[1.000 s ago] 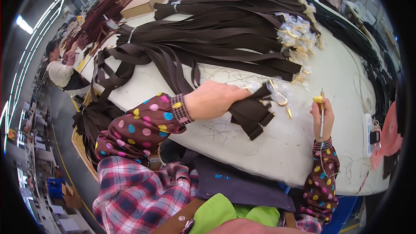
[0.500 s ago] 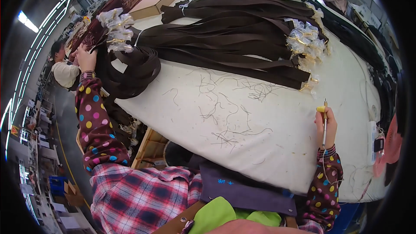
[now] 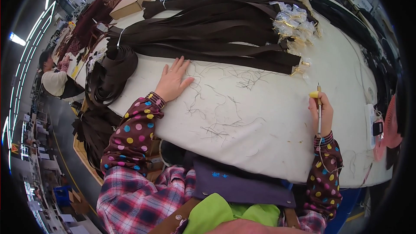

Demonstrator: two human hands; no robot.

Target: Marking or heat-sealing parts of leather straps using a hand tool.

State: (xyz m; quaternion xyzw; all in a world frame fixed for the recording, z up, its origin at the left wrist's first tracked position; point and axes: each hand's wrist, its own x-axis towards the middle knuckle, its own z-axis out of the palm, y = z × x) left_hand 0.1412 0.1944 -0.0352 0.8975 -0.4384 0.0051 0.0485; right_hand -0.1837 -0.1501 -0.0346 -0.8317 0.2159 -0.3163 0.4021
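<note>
- The dark brown strips [image 3: 195,30] lie just beyond my left hand [image 3: 172,81], the nearer one, long axis running left to right.
- That hand is open, fingers spread over the pale cloth-like table [image 3: 273,138]; my right hand [image 3: 325,112] grips a slim tool [image 3: 320,119], tip away.
- Left of my left hand, a smooth coil [image 3: 112,73].
- Between my hands, wispy threads [image 3: 214,132].

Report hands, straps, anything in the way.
Left hand spread beside brown straps. Right hand holding pen-like tool. Loose threads on tabletop between hands.
</note>
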